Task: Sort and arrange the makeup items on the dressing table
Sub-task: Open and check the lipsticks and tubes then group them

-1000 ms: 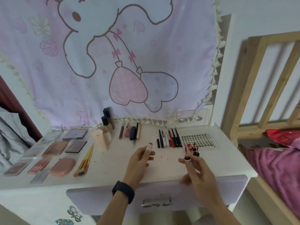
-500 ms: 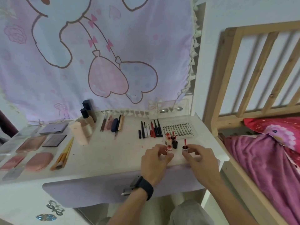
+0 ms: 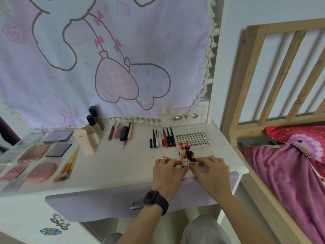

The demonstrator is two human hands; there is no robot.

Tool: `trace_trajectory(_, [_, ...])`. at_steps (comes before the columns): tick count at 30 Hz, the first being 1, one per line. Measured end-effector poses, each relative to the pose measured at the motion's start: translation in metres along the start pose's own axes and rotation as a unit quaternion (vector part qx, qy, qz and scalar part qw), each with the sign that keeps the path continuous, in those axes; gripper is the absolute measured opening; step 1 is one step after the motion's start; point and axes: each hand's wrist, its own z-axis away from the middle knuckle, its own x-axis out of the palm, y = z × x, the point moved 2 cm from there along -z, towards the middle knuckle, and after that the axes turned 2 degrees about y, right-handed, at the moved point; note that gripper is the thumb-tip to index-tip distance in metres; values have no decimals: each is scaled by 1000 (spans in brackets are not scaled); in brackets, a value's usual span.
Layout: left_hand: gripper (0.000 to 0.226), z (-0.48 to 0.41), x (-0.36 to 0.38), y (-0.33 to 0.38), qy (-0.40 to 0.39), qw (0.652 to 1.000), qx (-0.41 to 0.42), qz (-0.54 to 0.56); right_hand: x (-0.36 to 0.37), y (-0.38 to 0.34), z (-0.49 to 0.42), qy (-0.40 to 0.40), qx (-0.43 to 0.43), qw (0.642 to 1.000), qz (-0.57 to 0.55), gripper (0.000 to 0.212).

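Observation:
Several small lipsticks stand upright in a tight cluster [image 3: 186, 152] near the front right of the white dressing table [image 3: 112, 161]. My left hand [image 3: 168, 170] has its fingertips around a white lipstick with a red tip [image 3: 184, 161] at the front of that cluster. My right hand [image 3: 212, 170] pinches a dark lipstick [image 3: 193, 161] right beside it. The two hands nearly touch, and their fingertips hide the bases of both tubes.
Behind the cluster lie a row of black, white and red pencils [image 3: 162, 139] and a clear lash tray [image 3: 194, 138]. Bottles [image 3: 93, 127], liner tubes [image 3: 121, 132], brushes [image 3: 67, 164] and palettes [image 3: 44, 152] fill the left. A wooden bed frame [image 3: 263, 81] stands right.
Both hands came down from mid-air to the table and set their lipsticks against the standing cluster. The hands have drawn closer together. The view has shifted right and down.

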Motion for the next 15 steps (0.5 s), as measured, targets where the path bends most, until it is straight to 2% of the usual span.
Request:
trace_trajectory(11, [33,-2,-2,-1,-12,1000,-11,-2,-1,0,-1,-23,6,1000,8,27])
trace_trajectory(15, [35,2,-4,-3,-16,1000,9,-21,-5,0,0,-30,7,1000,-6,27])
